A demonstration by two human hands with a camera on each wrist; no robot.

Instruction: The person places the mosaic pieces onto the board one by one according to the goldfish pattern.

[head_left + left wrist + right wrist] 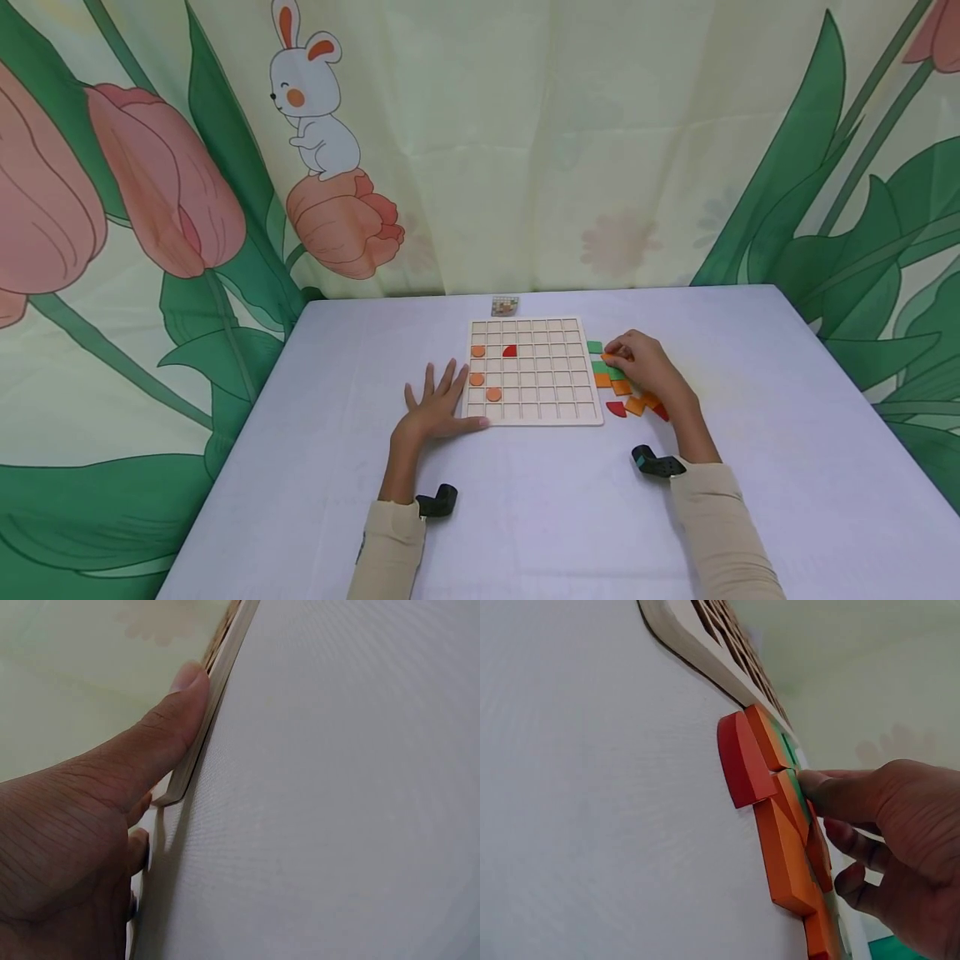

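Observation:
A pale wooden grid board (pixel 555 375) lies on the table, with three orange round pieces (pixel 493 394) and one red quarter-circle piece (pixel 510 351) in its cells. My left hand (pixel 437 408) has its fingers spread at the board's left side. In the left wrist view its thumb (pixel 169 724) lies along the board's edge. Right of the board, my right hand (pixel 647 360) pinches an orange piece (pixel 608 357) between thumb and fingertips, above a loose group of pieces. In the right wrist view the fingertips hide the pinched piece.
Beside the board lie green pieces (pixel 595 347), orange square pieces (pixel 602 380) and red curved pieces (pixel 616 408); some overlap. A small patterned card or packet (pixel 505 306) sits behind the board. A printed curtain (pixel 555 150) hangs beyond the table's back edge.

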